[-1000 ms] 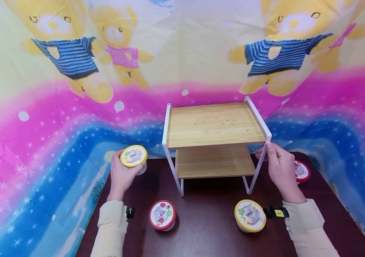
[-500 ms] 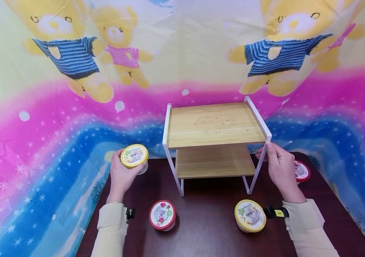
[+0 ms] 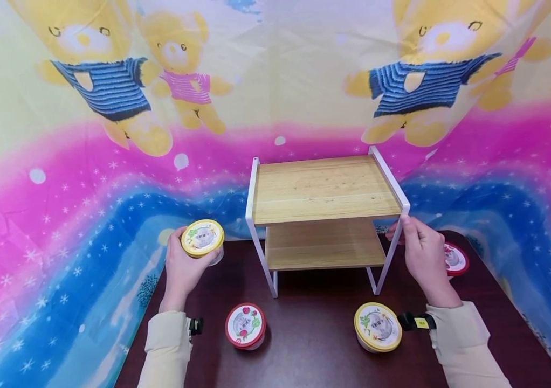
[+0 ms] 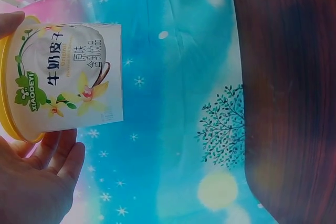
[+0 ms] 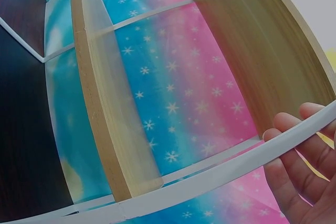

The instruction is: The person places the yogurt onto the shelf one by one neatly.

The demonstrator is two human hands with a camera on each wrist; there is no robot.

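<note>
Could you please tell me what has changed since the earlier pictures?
Very little: the left sleeve has eased slightly toward the person. Nothing was picked up or released: the left hand still holds its yellow-lidded cup, the right hand still grips the rack, and the other cups stayed put.

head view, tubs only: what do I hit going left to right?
held yellow-lidded tub (in the left hand) → near red-lidded tub → near yellow-lidded tub → far red-lidded tub (partly hidden by the right hand)
</note>
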